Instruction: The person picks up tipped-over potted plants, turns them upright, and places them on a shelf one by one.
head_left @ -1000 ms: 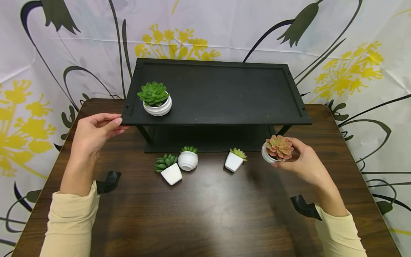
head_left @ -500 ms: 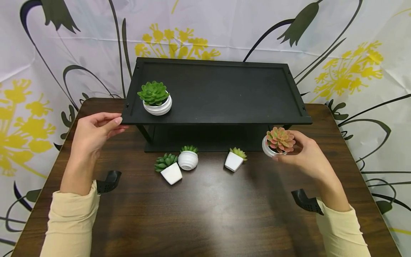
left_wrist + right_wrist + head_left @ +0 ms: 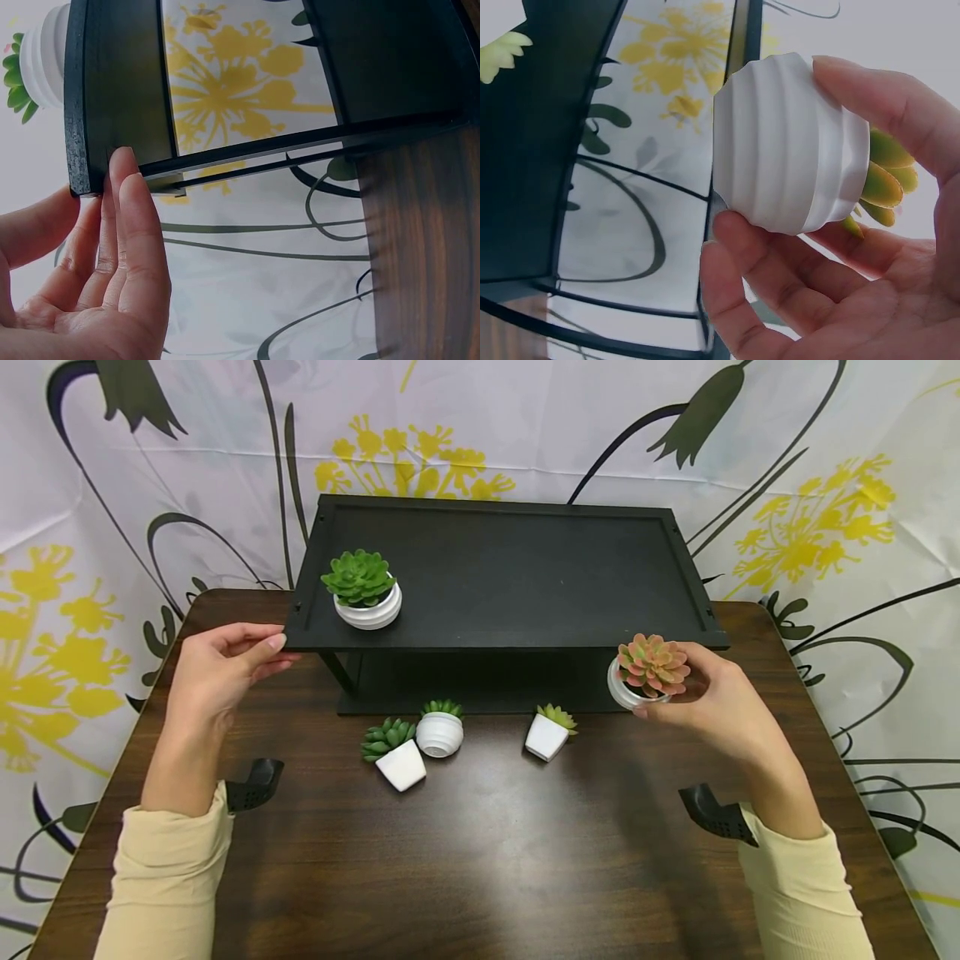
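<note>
My right hand (image 3: 708, 693) holds a white ribbed pot (image 3: 780, 150) with a pink-orange succulent (image 3: 653, 665), thumb on one side and fingers on the other. In the head view it overlaps the front right edge of a black two-tier shelf (image 3: 525, 577). At the shelf's front left corner, my left hand (image 3: 217, 668) pinches the top board, thumb above and fingers below, as the left wrist view shows. A green succulent in a round white pot (image 3: 369, 610) stands on the top board near that corner.
On the brown wooden table (image 3: 465, 860), before the shelf, lie a tipped square-potted succulent (image 3: 401, 766), a round-potted one (image 3: 439, 734) and a yellow-green one in a white pot (image 3: 547, 737). Behind hangs a floral-print cloth (image 3: 525, 435).
My right hand has lifted the pink-orange succulent up and away from me, toward the shelf's front edge. The left hand has stayed at its corner.
</note>
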Tool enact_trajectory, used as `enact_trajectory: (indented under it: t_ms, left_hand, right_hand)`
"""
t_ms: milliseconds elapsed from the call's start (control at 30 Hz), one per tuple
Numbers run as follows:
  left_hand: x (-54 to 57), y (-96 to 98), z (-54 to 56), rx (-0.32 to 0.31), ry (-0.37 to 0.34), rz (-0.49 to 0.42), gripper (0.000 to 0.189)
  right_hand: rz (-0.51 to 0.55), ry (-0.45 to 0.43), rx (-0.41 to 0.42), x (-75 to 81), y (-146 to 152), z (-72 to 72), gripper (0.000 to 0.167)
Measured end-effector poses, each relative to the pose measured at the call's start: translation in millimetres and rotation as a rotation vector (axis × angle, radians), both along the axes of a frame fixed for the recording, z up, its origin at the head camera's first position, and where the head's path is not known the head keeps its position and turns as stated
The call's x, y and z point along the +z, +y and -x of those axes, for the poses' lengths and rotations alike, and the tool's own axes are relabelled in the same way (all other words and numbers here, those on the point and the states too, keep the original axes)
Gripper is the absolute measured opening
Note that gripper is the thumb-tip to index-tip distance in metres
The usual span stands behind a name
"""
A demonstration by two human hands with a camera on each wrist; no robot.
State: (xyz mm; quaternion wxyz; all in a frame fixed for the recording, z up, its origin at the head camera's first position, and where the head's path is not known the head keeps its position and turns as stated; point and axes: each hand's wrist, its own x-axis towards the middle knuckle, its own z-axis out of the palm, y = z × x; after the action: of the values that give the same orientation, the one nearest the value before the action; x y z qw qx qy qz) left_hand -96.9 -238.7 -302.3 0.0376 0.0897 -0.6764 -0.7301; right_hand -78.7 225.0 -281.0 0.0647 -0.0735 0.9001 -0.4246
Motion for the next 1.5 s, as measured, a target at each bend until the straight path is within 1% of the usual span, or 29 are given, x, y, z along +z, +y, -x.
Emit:
enact_trajectory:
  t_ms: [200,367,533,600,733,867,1000,1267,1500]
  left_hand:
    - [-0.2,-0.1,0.1,-0.004,0.005,0.012,0.016]
    - [-0.3,-0.2,0.1,-0.005,0.002,0.017,0.017]
    - [-0.2,-0.3,-0.2,-0.002,-0.007,0.031,0.017]
    - [0.1,-0.1,-0.3,-0.001,-0.009,0.034,0.017]
    - [0.6,0.3,-0.6,0.000,-0.009,0.041,0.016]
    - [0.7,0.0,-0.7,0.001,-0.010,0.043,0.017]
    - [0.5,-0.4,-0.8,0.002,-0.009,0.051,0.017]
    - [0.0,0.0,-1.4,0.002,0.004,0.031,0.017]
    - [0.3,0.5,-1.2,0.006,0.001,0.054,0.017]
  right_hand:
    - [-0.004,0.011,0.014,10.2,-7.7,4.6,0.060]
    - [-0.027,0.025,0.022,17.9,-14.4,10.3,0.059]
    - [-0.045,0.015,0.003,23.0,-23.1,17.4,0.057]
    - [-0.042,0.005,-0.008,24.3,-26.3,20.5,0.056]
    - [-0.032,-0.004,0.004,26.2,-31.5,27.0,0.055]
    - [-0.042,-0.002,0.043,28.6,-36.5,32.8,0.055]
    - [-0.040,-0.015,0.062,31.2,-42.1,36.4,0.057]
    - [-0.041,-0.014,0.066,31.7,-55.4,46.9,0.056]
    - [-0.050,-0.008,0.089,32.8,-65.7,56.3,0.056]
